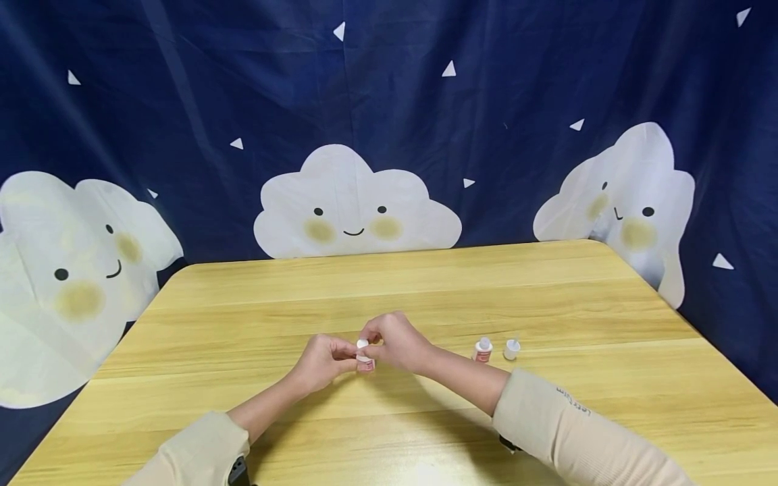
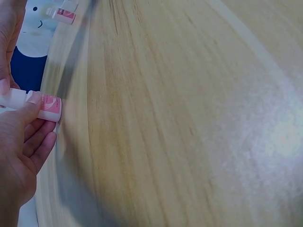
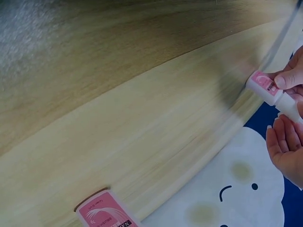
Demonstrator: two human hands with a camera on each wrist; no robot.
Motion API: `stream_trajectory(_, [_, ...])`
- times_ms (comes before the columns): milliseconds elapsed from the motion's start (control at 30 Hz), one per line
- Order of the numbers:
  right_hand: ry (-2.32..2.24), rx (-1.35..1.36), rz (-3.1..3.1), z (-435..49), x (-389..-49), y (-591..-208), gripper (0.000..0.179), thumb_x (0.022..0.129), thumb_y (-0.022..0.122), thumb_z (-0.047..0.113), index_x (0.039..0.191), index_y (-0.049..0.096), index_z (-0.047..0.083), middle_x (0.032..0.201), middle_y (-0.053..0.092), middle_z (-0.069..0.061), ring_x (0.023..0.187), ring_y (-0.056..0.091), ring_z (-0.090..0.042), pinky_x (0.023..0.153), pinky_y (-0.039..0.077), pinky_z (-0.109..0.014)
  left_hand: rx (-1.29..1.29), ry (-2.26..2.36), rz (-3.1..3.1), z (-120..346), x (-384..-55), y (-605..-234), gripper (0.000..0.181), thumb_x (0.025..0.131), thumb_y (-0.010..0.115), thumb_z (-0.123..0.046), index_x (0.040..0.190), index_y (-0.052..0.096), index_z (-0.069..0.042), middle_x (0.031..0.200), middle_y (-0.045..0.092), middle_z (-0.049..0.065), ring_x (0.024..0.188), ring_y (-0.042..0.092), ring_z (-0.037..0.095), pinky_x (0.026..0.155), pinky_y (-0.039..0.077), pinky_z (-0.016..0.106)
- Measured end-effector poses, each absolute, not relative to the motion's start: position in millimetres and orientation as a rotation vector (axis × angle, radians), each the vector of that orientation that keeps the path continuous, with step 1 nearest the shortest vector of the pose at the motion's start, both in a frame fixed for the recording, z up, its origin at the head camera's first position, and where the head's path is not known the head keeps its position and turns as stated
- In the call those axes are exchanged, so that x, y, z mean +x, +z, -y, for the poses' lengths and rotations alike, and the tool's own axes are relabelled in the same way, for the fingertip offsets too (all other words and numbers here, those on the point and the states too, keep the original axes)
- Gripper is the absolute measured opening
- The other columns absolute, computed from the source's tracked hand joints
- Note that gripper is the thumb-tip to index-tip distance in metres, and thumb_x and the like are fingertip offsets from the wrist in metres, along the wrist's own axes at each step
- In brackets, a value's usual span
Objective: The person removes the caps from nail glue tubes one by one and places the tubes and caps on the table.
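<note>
Near the middle of the table, my left hand (image 1: 322, 364) holds a small white bottle (image 1: 366, 365) with a pink label, thumb on one side and fingers on the other. My right hand (image 1: 398, 343) comes in from the right and pinches the white cap (image 1: 362, 343) at the bottle's top. Cap (image 2: 14, 98) and bottle (image 2: 49, 106) line up end to end in the left wrist view, with a narrow seam between them. The right wrist view shows the bottle (image 3: 263, 87) label side up, its base close to the tabletop.
To the right, beyond the right forearm, stands a second pink-labelled bottle (image 1: 483, 351) with a translucent top. Beside it sits a loose white cap (image 1: 512, 349), a thin stem pointing up. The wooden table (image 1: 243, 297) ends at a dark blue cloud-printed curtain (image 1: 389, 81).
</note>
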State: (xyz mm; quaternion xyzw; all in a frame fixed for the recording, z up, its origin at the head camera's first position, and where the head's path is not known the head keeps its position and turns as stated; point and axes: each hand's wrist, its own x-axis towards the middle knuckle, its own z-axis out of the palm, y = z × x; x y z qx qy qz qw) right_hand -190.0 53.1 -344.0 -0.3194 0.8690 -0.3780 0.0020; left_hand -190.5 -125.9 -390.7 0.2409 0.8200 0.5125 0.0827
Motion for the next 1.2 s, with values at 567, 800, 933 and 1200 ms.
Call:
stream_trajectory(567, [-1.074, -1.158, -2.712, -55.3, -191.5, -341.1, 0.004, 0.082, 0.067, 0.000, 0.080, 0.071, 0.002, 0.082, 0.073, -0.007, 0.079, 0.068, -0.016, 0.075, 0.057, -0.032, 0.742, 1.525, -2.450, 126.1, -190.4, -391.7, 0.015, 0.079, 0.072, -0.007, 0.087, 0.071, 0.006, 0.085, 0.072, 0.018, 0.077, 0.071, 0.017, 0.066, 0.056, 0.019])
stream_trajectory(800, [-1.031, -1.212, -2.705, -56.1, -193.4, -339.4, 0.005, 0.082, 0.066, 0.001, 0.082, 0.071, 0.002, 0.083, 0.073, -0.006, 0.082, 0.068, -0.015, 0.077, 0.057, -0.032, 0.741, 1.531, -2.461, 125.8, -190.5, -392.4, 0.016, 0.078, 0.073, -0.008, 0.086, 0.072, 0.005, 0.084, 0.072, 0.018, 0.076, 0.070, 0.015, 0.066, 0.056, 0.018])
stream_trajectory(933, [-1.045, -1.228, -2.692, -56.1, -193.1, -339.1, 0.005, 0.081, 0.066, 0.001, 0.082, 0.071, 0.002, 0.082, 0.073, -0.006, 0.082, 0.067, -0.015, 0.076, 0.057, -0.032, 0.753, 1.544, -2.458, 125.9, -190.7, -393.6, 0.016, 0.078, 0.073, -0.008, 0.086, 0.071, 0.006, 0.084, 0.072, 0.018, 0.075, 0.070, 0.014, 0.066, 0.056, 0.018])
stream_trajectory(1200, [-1.133, -1.155, -2.698, -56.0, -192.0, -342.7, 0.003, 0.080, 0.068, 0.002, 0.081, 0.070, 0.001, 0.081, 0.072, -0.005, 0.076, 0.065, -0.010, 0.071, 0.055, -0.022, 0.786, 1.577, -2.425, 126.2, -191.3, -395.0, 0.016, 0.079, 0.071, -0.007, 0.088, 0.071, 0.007, 0.085, 0.071, 0.019, 0.076, 0.071, 0.014, 0.068, 0.057, 0.021])
